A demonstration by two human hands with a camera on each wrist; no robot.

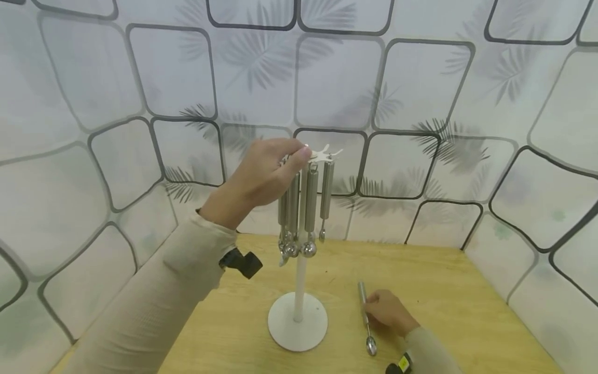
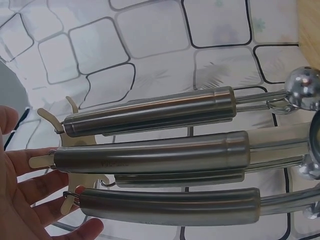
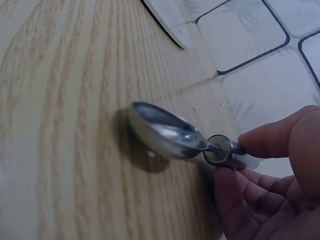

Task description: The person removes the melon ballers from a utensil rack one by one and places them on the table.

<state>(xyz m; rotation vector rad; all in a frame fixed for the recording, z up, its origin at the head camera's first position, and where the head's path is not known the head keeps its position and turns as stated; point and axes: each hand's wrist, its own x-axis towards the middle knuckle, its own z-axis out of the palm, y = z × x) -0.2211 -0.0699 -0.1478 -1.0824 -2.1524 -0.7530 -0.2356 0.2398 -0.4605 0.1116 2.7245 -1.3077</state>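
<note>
My left hand (image 1: 266, 169) holds the white hooked top (image 1: 322, 155) of a utensil stand, with fingers spread behind the hooks in the left wrist view. Several steel utensils with tube handles (image 2: 150, 159) hang from it by small rings. Their lower ends are round, shiny bowls (image 1: 308, 249). Low over the table at the right, my right hand (image 1: 388, 310) pinches the steel handle of a scoop (image 1: 371, 345) between thumb and fingers. In the right wrist view the scoop's deep oval bowl (image 3: 165, 132) faces the camera, close over the wood.
The stand's white post (image 1: 300, 283) rises from a round white base (image 1: 297, 337) on the pale wooden table (image 1: 243, 291). Patterned cloth (image 1: 336, 83) with dark rounded squares and leaves encloses the back and sides. A black wrist camera (image 1: 243, 262) is strapped at the left sleeve.
</note>
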